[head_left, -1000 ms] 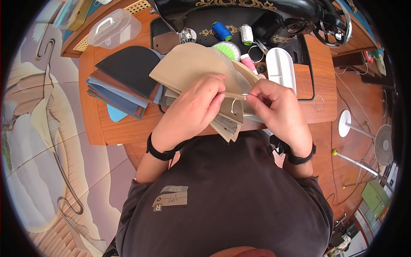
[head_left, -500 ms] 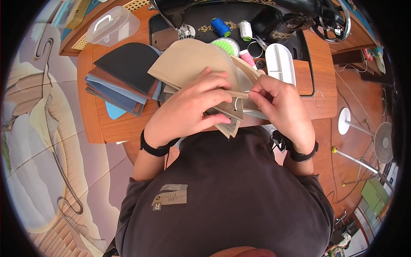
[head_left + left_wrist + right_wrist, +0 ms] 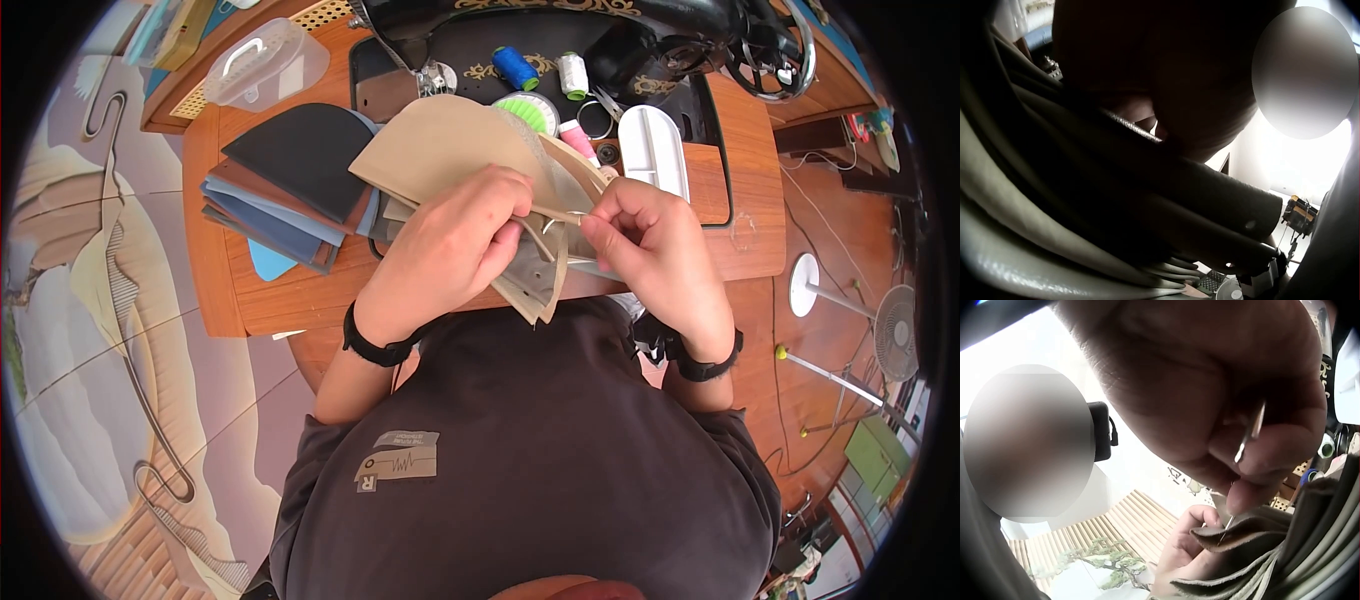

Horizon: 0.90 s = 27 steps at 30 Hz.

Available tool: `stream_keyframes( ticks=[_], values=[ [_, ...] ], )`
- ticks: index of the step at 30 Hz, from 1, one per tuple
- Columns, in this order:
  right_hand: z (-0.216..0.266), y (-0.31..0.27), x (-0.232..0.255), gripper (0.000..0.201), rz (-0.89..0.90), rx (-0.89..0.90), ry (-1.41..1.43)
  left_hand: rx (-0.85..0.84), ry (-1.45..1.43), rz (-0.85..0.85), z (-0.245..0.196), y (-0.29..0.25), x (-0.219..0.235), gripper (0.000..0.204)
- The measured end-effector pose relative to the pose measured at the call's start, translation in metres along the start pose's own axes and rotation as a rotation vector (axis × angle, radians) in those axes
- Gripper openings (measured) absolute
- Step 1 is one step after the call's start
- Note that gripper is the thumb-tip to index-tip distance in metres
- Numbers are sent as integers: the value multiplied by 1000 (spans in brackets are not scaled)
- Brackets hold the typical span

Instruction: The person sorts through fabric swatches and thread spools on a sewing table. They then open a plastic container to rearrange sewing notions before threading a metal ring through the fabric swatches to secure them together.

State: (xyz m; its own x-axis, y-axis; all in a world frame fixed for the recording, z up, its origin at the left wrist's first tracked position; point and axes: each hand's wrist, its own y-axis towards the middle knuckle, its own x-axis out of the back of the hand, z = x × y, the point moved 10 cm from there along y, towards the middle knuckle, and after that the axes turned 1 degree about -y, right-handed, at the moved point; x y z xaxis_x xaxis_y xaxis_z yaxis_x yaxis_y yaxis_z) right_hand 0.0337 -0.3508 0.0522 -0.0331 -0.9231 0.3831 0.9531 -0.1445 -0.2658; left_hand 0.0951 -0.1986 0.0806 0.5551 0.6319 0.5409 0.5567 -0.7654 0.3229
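A fan of tan, leather-like sheets (image 3: 440, 140) lies over the table's front edge. My left hand (image 3: 435, 250) pinches a narrow edge of the sheets between thumb and fingers. To its right, my right hand (image 3: 660, 250) holds a thin, curved metal ring (image 3: 575, 215) at the sheets' corners. In the right wrist view, the metal (image 3: 1251, 432) shows between my right fingers, and its lower tip meets a brown sheet (image 3: 1241, 534) beside my left hand (image 3: 1188, 550). The left wrist view is dark, with sheets (image 3: 1016, 219) along its left side.
Black, brown and blue sheets (image 3: 295, 150) are stacked at the left, near a clear box (image 3: 285, 80). Behind the tan sheets are blue thread (image 3: 515, 66), white thread (image 3: 573, 76) and a green-and-white round case (image 3: 528, 112). A white tray (image 3: 655, 150) stands right, below the black sewing machine (image 3: 560, 30).
My left fingers, spread half a second ago, have drawn together on the sheet edge. A narrow strip now hangs below that hand, covering part of the ring. The right hand has barely moved.
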Motion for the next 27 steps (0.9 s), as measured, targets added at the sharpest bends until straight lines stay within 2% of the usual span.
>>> stream_keyframes(
  ticks=[8, 11, 14, 23, 27],
  values=[
    [2, 1, 3, 15, -24, -36, 42, -36, 34, 59, -7, 3, 0, 20],
    [0, 0, 4, 15, -27, -21, 36, 46, 48, 114, -2, 2, -4, 23],
    [2, 1, 6, 15, -50, 0, 71, 33, 83, 140, -6, 3, -6, 25],
    [3, 3, -7, 13, 59, 51, 11, 120, 2, 35, 5, 3, -4, 23],
    [0, 4, -8, 13, 85, 26, 16, -34, 45, 134, -8, 0, -7, 15]
  ],
)
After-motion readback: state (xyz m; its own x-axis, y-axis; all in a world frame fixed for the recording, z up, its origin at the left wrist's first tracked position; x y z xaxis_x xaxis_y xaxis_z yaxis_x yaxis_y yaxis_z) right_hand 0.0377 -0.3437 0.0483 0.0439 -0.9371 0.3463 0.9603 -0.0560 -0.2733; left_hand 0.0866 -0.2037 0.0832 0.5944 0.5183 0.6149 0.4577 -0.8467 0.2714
